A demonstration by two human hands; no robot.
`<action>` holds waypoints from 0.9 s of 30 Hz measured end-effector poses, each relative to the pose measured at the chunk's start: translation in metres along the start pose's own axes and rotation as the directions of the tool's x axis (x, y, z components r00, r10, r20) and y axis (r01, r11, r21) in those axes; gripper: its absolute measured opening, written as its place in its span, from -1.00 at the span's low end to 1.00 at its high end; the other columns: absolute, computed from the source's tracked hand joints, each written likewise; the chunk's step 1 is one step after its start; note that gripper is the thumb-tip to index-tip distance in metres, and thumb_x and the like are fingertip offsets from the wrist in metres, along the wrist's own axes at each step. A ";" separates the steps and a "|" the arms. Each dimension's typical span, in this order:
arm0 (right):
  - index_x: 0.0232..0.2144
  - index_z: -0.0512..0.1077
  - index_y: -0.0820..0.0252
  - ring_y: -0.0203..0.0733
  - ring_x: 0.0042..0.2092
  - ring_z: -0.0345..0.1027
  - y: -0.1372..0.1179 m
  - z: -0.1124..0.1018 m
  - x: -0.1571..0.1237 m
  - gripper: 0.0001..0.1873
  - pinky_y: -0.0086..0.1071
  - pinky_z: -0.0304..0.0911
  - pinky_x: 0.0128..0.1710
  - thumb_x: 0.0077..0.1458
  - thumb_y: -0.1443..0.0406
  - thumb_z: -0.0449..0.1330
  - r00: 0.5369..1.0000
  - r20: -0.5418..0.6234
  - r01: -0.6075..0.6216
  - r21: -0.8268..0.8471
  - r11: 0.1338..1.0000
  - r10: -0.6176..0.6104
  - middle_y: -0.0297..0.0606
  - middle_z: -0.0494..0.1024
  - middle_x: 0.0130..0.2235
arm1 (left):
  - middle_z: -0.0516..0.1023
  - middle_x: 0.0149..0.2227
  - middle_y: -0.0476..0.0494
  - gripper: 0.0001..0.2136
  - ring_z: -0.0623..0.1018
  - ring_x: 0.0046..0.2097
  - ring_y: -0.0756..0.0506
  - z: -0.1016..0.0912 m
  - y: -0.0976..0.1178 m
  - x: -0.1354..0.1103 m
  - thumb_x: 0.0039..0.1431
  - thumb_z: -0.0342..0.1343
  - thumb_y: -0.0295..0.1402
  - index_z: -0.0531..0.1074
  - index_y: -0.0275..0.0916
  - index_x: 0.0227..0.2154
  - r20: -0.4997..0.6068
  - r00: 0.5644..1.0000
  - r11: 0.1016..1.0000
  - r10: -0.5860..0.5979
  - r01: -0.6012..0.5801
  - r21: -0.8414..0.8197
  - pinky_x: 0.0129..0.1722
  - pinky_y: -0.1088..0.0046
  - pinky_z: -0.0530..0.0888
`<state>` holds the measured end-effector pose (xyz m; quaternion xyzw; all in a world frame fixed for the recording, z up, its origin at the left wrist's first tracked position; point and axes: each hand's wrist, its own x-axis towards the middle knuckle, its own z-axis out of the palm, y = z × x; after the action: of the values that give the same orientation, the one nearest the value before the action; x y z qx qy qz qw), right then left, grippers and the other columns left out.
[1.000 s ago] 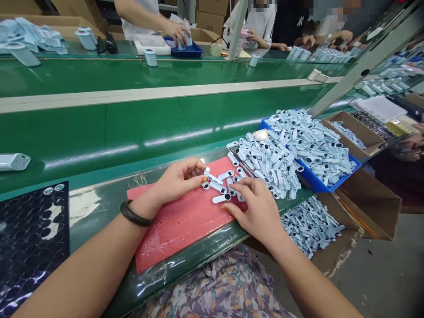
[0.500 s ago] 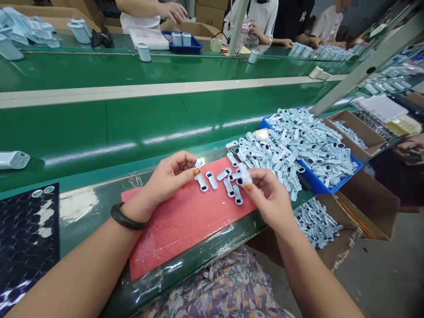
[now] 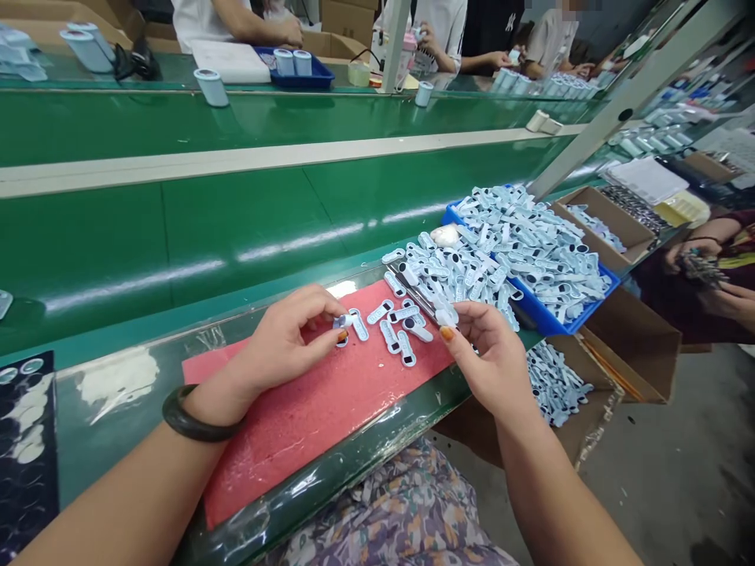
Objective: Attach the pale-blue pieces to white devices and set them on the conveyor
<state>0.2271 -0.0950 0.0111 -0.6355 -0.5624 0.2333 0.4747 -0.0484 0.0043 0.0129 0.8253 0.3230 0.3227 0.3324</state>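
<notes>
My left hand [image 3: 289, 338], with a dark bangle [image 3: 194, 415] at the wrist, pinches a small pale-blue plastic piece [image 3: 342, 321] between thumb and fingertips. Between my right thumb and fingers is a small soft-looking white piece [image 3: 447, 316]; its kind is unclear. My right hand [image 3: 487, 350] hovers over the right end of a red mat [image 3: 283, 424]. Several flat pale-blue strips with black ends, one of them a strip [image 3: 406, 348], lie on the mat between my hands. Metal tweezers [image 3: 418, 295] lie beside them, pointing at my right fingers.
A heap of strips [image 3: 460, 271] spills beside a full blue tray [image 3: 557, 322]. Below stands a cardboard box [image 3: 598, 409] of strips. A dark sheet with round marks [image 3: 29, 464] lies left. Beyond runs a green conveyor belt [image 3: 248, 208]; co-workers sit across it and at right.
The view has swung slightly right, so the scene sits further left. My right hand's white piece has moved away from the loose strips, uncovering more of them and the tweezers. Both hands remain pinched.
</notes>
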 end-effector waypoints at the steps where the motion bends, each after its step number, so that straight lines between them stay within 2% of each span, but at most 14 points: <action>1: -0.04 0.40 0.07 -0.17 -0.32 0.39 0.000 -0.001 -0.001 -0.68 -0.28 0.36 -0.37 0.24 0.08 0.26 1.000 -0.012 0.014 -0.045 0.999 -0.014 -0.29 0.50 -0.28 | 0.54 -0.23 -0.11 -0.89 0.49 -0.26 -0.05 0.000 0.000 0.000 0.27 0.15 -0.31 0.53 -0.21 -0.23 -0.001 0.999 0.999 0.032 -0.032 0.026 -0.24 0.39 0.42; 3: -0.03 0.40 0.07 -0.18 -0.36 0.35 -0.002 0.000 -0.003 -0.69 -0.27 0.35 -0.38 0.25 0.10 0.26 0.999 -0.011 0.050 -0.149 0.988 -0.052 -0.32 0.46 -0.33 | 0.55 -0.16 -0.12 -0.90 0.52 -0.14 -0.09 0.000 -0.002 0.000 0.27 0.15 -0.35 0.52 -0.19 -0.19 0.003 0.995 0.991 0.095 -0.095 0.090 -0.10 0.33 0.44; 5: -0.01 0.39 0.07 -0.12 -0.31 0.40 -0.004 0.003 -0.007 -0.69 -0.21 0.39 -0.31 0.26 0.11 0.25 0.993 0.039 0.115 -0.265 0.957 -0.109 -0.27 0.49 -0.27 | 0.53 -0.01 -0.15 -0.89 0.50 0.06 -0.15 -0.001 -0.002 0.000 0.28 0.15 -0.37 0.52 -0.17 -0.16 0.031 0.989 0.979 0.143 -0.146 0.140 0.10 0.22 0.41; 7: 0.05 0.37 0.08 0.03 -0.09 0.45 -0.005 0.010 -0.012 -0.62 -0.05 0.43 -0.10 0.27 0.09 0.25 0.976 0.121 0.213 -0.368 0.905 -0.180 -0.11 0.52 -0.06 | 0.45 0.17 -0.18 -0.88 0.40 0.25 -0.20 -0.002 -0.002 -0.001 0.32 0.12 -0.37 0.50 -0.16 -0.14 0.091 0.983 0.973 0.162 -0.174 0.149 0.27 0.11 0.32; 10: 0.25 0.25 0.12 0.25 0.25 0.25 -0.005 0.024 -0.019 -0.34 0.19 0.27 0.20 0.23 -0.01 0.28 0.945 0.211 0.324 -0.474 0.819 -0.252 0.05 0.35 0.25 | 0.31 0.33 -0.22 -0.79 0.24 0.39 -0.24 0.001 -0.002 -0.003 0.37 0.07 -0.32 0.45 -0.15 0.02 0.202 0.967 0.972 0.154 -0.185 0.144 0.36 0.02 0.25; 12: 0.37 0.10 0.11 0.31 0.34 0.13 -0.004 0.034 -0.021 -0.15 0.26 0.18 0.27 0.21 -0.07 0.28 0.933 0.248 0.355 -0.503 0.788 -0.262 0.09 0.23 0.35 | 0.23 0.38 -0.26 -0.62 0.18 0.43 -0.28 0.006 -0.003 -0.005 0.38 0.10 -0.20 0.35 -0.14 0.20 0.274 0.953 0.963 0.131 -0.187 0.192 0.37 -0.02 0.26; 14: 0.43 -0.04 0.08 0.32 0.39 0.05 -0.003 0.041 -0.019 -0.06 0.28 0.13 0.30 0.21 -0.09 0.26 0.921 0.290 0.378 -0.497 0.781 -0.261 0.08 0.14 0.40 | 0.13 0.44 -0.29 -0.41 0.11 0.46 -0.32 0.012 -0.006 -0.007 0.36 0.11 -0.07 0.16 -0.13 0.36 0.317 0.942 0.941 0.110 -0.202 0.272 0.39 -0.07 0.23; 16: 0.46 -0.14 0.07 0.31 0.41 0.00 -0.002 0.045 -0.015 0.02 0.27 0.12 0.33 0.21 -0.09 0.27 0.909 0.327 0.393 -0.470 0.790 -0.258 0.08 0.08 0.43 | 0.01 0.47 -0.32 -0.25 0.02 0.48 -0.36 0.015 -0.010 -0.005 0.34 0.10 0.02 -0.05 -0.11 0.45 0.317 0.942 0.916 0.108 -0.218 0.336 0.41 -0.12 0.17; 18: 0.47 -0.19 0.11 0.30 0.43 -0.06 -0.001 0.048 -0.010 0.07 0.25 0.10 0.35 0.19 -0.08 0.29 0.900 0.344 0.405 -0.439 0.802 -0.267 0.09 0.04 0.44 | -0.08 0.49 -0.34 -0.14 -0.06 0.49 -0.40 0.015 -0.016 0.004 0.29 0.10 0.09 -0.18 -0.10 0.47 0.324 0.939 0.904 0.116 -0.235 0.356 0.42 -0.17 0.12; 21: 0.47 -0.22 0.16 0.27 0.46 -0.13 0.001 0.050 -0.006 0.12 0.22 0.07 0.38 0.17 -0.04 0.33 0.892 0.348 0.421 -0.409 0.810 -0.288 0.09 0.06 0.44 | -0.12 0.49 -0.38 -0.05 -0.13 0.49 -0.47 0.013 -0.023 0.027 0.19 0.14 0.20 -0.14 -0.14 0.47 0.417 0.903 0.909 0.104 -0.257 0.329 0.42 -0.24 0.05; 23: 0.47 -0.24 0.16 0.28 0.45 -0.11 0.002 0.051 -0.005 0.15 0.23 0.09 0.38 0.15 -0.02 0.36 0.894 0.339 0.418 -0.403 0.814 -0.292 0.11 0.10 0.42 | -0.12 0.49 -0.42 0.00 -0.16 0.49 -0.49 0.014 -0.027 0.045 0.12 0.15 0.27 -0.07 -0.18 0.46 0.476 0.875 0.918 0.088 -0.257 0.303 0.42 -0.26 0.01; 27: 0.47 -0.27 0.16 0.32 0.41 -0.01 0.003 0.053 -0.004 0.28 0.27 0.12 0.35 0.03 0.01 0.46 0.904 0.320 0.399 -0.388 0.831 -0.285 0.16 0.15 0.39 | 0.04 0.45 -0.45 0.00 -0.03 0.48 -0.47 0.022 -0.028 0.070 0.07 0.18 0.28 0.02 -0.17 0.43 0.459 0.882 0.938 0.112 -0.246 0.243 0.42 -0.23 0.06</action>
<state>0.1836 -0.0807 -0.0155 -0.5806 -0.7607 0.0870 0.2770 0.0000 0.0651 0.0008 0.9431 0.2057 0.1068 0.2385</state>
